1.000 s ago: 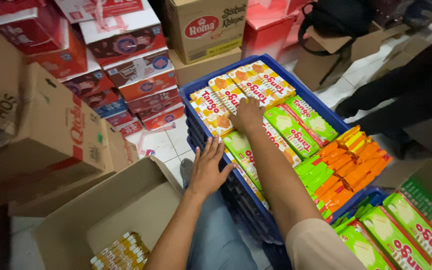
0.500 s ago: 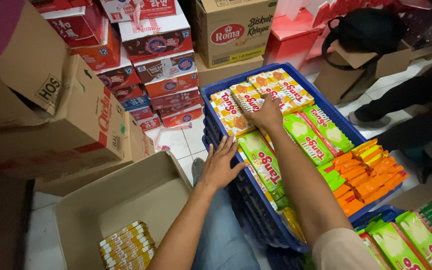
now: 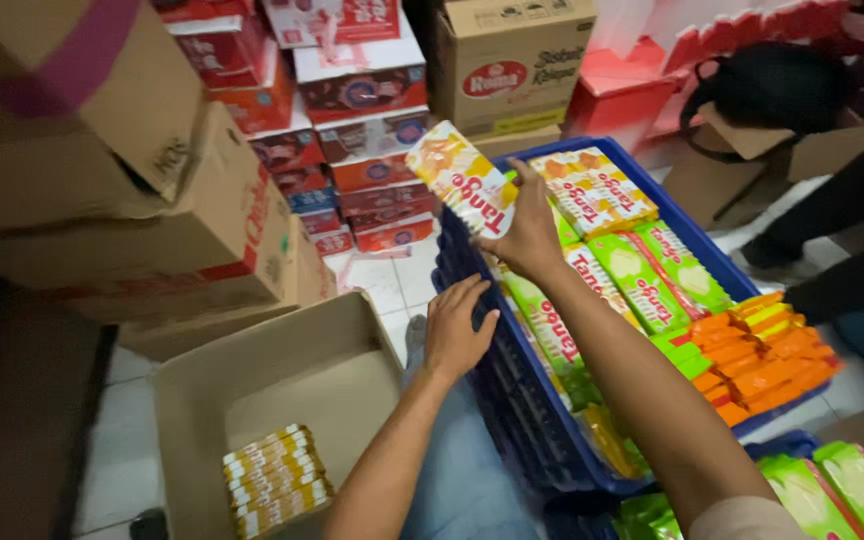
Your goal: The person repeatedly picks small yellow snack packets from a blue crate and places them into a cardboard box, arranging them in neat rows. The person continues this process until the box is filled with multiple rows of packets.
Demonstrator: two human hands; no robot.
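Right hand (image 3: 530,232) is up over the blue crate (image 3: 497,385), fingers curled round a yellow snack pack (image 3: 462,178) — gripping it at its lower end, the pack tilted and lifted clear of the rows below. The pack hangs above the crate's near-left corner, just in front of the stack of red and white boxes (image 3: 362,130).

Left hand (image 3: 455,328) lies flat on the crate's rim, fingers spread and loose, holding nothing.

Inside the crate: more yellow packs (image 3: 592,190) at the far end, green packs (image 3: 652,275) in the middle, and a bunch of narrow orange packs (image 3: 762,355) at the near-right end. More green packs (image 3: 852,490) show in another blue crate at the bottom right.

Left of the arms sits an open cardboard box (image 3: 282,370) on the tiled floor — a small bundle of thin yellow packs (image 3: 277,480) lies in its near corner. Big brown cartons (image 3: 132,200) are piled at the left. At the right edge, a dark bag (image 3: 772,85) and another person's dark-clothed leg (image 3: 852,200).
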